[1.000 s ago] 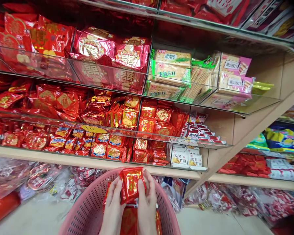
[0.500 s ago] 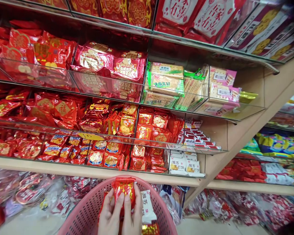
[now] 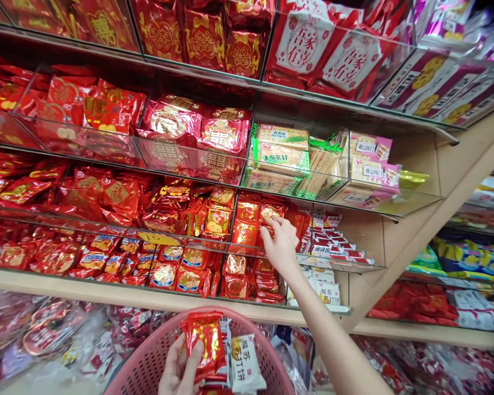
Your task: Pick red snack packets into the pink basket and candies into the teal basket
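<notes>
My left hand (image 3: 183, 365) is closed around a shiny red snack packet (image 3: 205, 345) with gold markings, over the pink basket (image 3: 148, 351). Just right of that packet, inside the basket, lies a white cracker packet (image 3: 247, 362) with dark lettering. My right hand (image 3: 280, 241) reaches over the clear front of a shelf compartment, fingers bent and apart, at a stack of red snack packets (image 3: 246, 235). Its fingertips are at the packets, but whether they touch one I cannot tell. Nothing shows in this hand.
Clear dividers and front strips (image 3: 181, 241) split the shelves into compartments. Green-edged cracker packs (image 3: 280, 159) lie one shelf above my right hand. A slanted wooden panel (image 3: 399, 260) bounds the shelves at right. Plastic-wrapped goods (image 3: 53, 329) lie below the bottom ledge.
My right hand has left the red packet and moved up and right to the shelf compartment. My left hand now holds the packet alone. The view has tilted slightly upward.
</notes>
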A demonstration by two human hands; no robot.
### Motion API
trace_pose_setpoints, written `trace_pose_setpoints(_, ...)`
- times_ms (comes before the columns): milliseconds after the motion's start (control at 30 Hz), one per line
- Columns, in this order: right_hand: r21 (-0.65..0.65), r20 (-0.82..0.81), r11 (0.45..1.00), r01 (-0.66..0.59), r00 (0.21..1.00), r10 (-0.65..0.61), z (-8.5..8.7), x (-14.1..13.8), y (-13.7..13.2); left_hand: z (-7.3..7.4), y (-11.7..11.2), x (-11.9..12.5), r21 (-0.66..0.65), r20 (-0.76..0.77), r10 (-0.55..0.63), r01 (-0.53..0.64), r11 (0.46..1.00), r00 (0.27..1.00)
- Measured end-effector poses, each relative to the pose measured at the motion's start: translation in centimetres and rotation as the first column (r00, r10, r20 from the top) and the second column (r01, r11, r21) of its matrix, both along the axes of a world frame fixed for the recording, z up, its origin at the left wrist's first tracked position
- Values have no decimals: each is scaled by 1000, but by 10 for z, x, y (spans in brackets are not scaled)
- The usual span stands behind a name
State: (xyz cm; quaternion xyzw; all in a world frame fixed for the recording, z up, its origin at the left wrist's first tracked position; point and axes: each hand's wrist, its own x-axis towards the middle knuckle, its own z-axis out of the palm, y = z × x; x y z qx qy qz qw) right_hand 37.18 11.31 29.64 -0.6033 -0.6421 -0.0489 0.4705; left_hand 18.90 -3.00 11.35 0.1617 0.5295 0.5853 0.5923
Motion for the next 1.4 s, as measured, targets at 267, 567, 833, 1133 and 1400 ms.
trace_pose_setpoints(267, -71, 2, 997, -6, 1000, 6, 0, -2, 28, 29, -6, 3, -2, 192, 72, -73, 997, 979)
trace_pose_setpoints(567, -71, -95, 993, -94, 992, 87, 6, 1, 23, 67, -12, -3, -40, 477, -23, 48, 998, 878)
trace_pose_setpoints(833, -40, -94, 995, -94, 992, 89, 5, 3, 25, 75, -15, -3, -41, 482, -37, 64, 997, 875)
trace_pose_setpoints(1133, 123, -168, 978, -166, 968, 185, 5, 8, 21, 68, -14, -4, -55, 453, -42, 74, 996, 890)
trace_pose_setpoints(1400, 308, -278, 929, -204, 915, 293, 21, 11, 2, 62, -8, -5, -67, 403, -10, 41, 997, 915)
